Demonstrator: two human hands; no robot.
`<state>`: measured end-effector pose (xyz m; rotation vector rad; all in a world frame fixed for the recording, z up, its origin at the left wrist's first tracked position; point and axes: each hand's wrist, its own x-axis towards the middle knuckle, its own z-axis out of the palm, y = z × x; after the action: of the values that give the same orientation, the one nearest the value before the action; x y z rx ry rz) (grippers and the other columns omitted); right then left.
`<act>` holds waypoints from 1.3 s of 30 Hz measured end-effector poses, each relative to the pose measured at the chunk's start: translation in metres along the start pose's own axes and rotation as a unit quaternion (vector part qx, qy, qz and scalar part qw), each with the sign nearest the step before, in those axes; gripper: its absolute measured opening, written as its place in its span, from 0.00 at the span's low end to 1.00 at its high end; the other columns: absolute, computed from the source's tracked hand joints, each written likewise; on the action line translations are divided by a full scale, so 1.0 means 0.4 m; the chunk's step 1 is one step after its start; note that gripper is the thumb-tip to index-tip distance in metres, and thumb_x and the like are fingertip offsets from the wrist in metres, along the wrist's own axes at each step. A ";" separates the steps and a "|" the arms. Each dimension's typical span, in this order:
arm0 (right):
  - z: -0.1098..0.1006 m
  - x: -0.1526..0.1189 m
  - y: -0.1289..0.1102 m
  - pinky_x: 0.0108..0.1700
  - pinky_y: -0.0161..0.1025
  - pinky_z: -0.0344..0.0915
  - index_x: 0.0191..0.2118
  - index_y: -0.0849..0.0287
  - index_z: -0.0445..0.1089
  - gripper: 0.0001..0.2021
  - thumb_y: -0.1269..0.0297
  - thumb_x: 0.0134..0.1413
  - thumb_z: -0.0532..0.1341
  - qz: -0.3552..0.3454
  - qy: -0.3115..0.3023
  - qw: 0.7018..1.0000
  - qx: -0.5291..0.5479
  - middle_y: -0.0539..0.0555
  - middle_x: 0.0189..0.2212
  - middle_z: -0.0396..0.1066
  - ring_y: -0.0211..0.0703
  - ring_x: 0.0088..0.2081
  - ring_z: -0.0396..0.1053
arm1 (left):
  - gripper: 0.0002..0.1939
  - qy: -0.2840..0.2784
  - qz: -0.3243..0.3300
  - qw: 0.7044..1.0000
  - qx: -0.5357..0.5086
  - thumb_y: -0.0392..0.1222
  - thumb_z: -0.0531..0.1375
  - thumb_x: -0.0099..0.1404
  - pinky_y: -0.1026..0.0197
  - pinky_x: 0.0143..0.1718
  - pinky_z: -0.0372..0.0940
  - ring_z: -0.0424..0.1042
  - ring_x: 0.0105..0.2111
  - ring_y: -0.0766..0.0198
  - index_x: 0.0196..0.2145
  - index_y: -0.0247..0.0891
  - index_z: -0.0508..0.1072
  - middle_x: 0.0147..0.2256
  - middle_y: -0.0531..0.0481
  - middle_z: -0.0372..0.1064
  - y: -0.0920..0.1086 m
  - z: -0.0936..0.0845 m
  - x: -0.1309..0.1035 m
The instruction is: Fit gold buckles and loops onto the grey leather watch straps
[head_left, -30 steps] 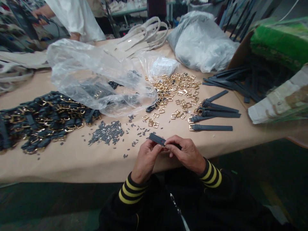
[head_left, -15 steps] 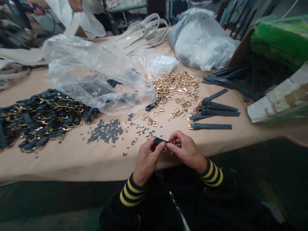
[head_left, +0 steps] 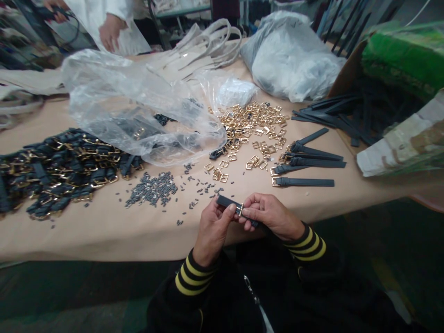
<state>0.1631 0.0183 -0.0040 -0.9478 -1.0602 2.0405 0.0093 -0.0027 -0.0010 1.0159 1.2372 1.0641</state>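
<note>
A dark strap [head_left: 226, 201] with a gold buckle [head_left: 240, 210] is held between my two hands over the table's front edge. My left hand [head_left: 214, 226] pinches the strap with its thumb on top, left of the buckle. Around the strap at the buckle's right side, my right hand [head_left: 268, 213] has its fingers closed. Ahead of them lie small dark pieces [head_left: 152, 188] and a pile of loose gold buckles [head_left: 256, 118]. Several buckled straps [head_left: 305, 182] rest to the right.
Buckled straps [head_left: 65, 162] are heaped at the left, beside a clear plastic bag [head_left: 114, 97]. A full bag [head_left: 291, 55] stands at the back, with a box [head_left: 405, 134] at the right. Across the table is another person's hand [head_left: 111, 31].
The strap has turned in my hands, and its buckle now shows more clearly. My right hand has shifted slightly right. The other person's hand has moved lower.
</note>
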 end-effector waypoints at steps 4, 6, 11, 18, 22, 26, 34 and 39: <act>-0.004 0.000 0.002 0.21 0.27 0.61 0.29 0.65 0.64 0.13 0.59 0.46 0.62 0.029 0.006 0.998 -0.050 0.51 0.22 0.70 0.29 0.19 0.65 | 0.07 0.013 0.020 0.995 0.100 0.42 0.56 0.59 0.64 0.30 0.62 0.66 0.26 0.68 0.30 0.36 0.63 0.25 0.54 0.65 0.000 0.002 -0.007; -0.001 0.001 0.005 0.19 0.26 0.57 0.29 0.64 0.63 0.12 0.58 0.47 0.61 0.010 0.025 0.996 -0.091 0.49 0.21 0.69 0.27 0.17 0.62 | 0.07 0.023 0.035 0.988 0.150 0.42 0.55 0.60 0.63 0.31 0.61 0.66 0.26 0.68 0.30 0.36 0.63 0.25 0.54 0.65 0.005 0.003 -0.010; 0.010 0.003 0.010 0.17 0.25 0.52 0.26 0.62 0.60 0.12 0.58 0.49 0.59 -0.046 0.047 0.983 -0.173 0.47 0.18 0.66 0.26 0.15 0.58 | 0.07 0.028 0.054 0.978 0.198 0.42 0.54 0.61 0.64 0.31 0.60 0.64 0.27 0.68 0.29 0.36 0.62 0.25 0.55 0.62 0.017 0.011 -0.012; -0.003 0.011 0.003 0.17 0.27 0.47 0.24 0.61 0.58 0.15 0.54 0.49 0.59 -0.075 0.092 0.969 -0.217 0.43 0.13 0.58 0.27 0.15 0.51 | 0.06 -0.019 0.058 0.987 0.148 0.39 0.53 0.61 0.62 0.34 0.63 0.66 0.31 0.66 0.36 0.36 0.66 0.31 0.51 0.64 0.040 0.015 -0.033; -0.007 0.004 -0.010 0.20 0.28 0.50 0.25 0.62 0.62 0.14 0.55 0.49 0.59 -0.094 0.082 0.961 -0.245 0.44 0.15 0.57 0.29 0.18 0.52 | 0.11 -0.065 -0.027 0.996 -0.063 0.42 0.53 0.61 0.60 0.36 0.65 0.65 0.40 0.61 0.40 0.37 0.69 0.42 0.45 0.64 0.046 -0.008 -0.034; 0.001 -0.004 -0.016 0.24 0.29 0.54 0.27 0.62 0.65 0.11 0.58 0.49 0.59 -0.112 0.037 0.952 -0.284 0.47 0.19 0.61 0.31 0.22 0.56 | 0.10 -0.095 -0.151 0.968 -0.174 0.42 0.60 0.56 0.65 0.30 0.64 0.67 0.30 0.68 0.36 0.37 0.67 0.32 0.50 0.66 0.038 -0.019 -0.024; 0.000 -0.006 -0.014 0.19 0.27 0.46 0.26 0.62 0.61 0.12 0.58 0.48 0.60 -0.052 -0.008 0.965 -0.257 0.43 0.15 0.55 0.28 0.18 0.50 | 0.13 -0.207 -0.211 0.924 -0.242 0.43 0.65 0.50 0.68 0.26 0.61 0.64 0.23 0.71 0.27 0.35 0.65 0.23 0.53 0.64 0.018 -0.033 -0.020; -0.018 -0.007 -0.018 0.22 0.28 0.52 0.29 0.63 0.65 0.16 0.53 0.52 0.55 -0.055 -0.055 0.958 -0.278 0.46 0.16 0.60 0.29 0.19 0.56 | 0.13 -0.179 -0.183 0.940 -0.224 0.41 0.66 0.48 0.68 0.26 0.59 0.63 0.24 0.72 0.26 0.34 0.66 0.25 0.53 0.64 0.013 -0.034 -0.015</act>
<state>0.1719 0.0221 0.0000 -1.0200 -1.7617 1.7458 -0.0046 -0.0074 0.0045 0.5637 0.7928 0.7727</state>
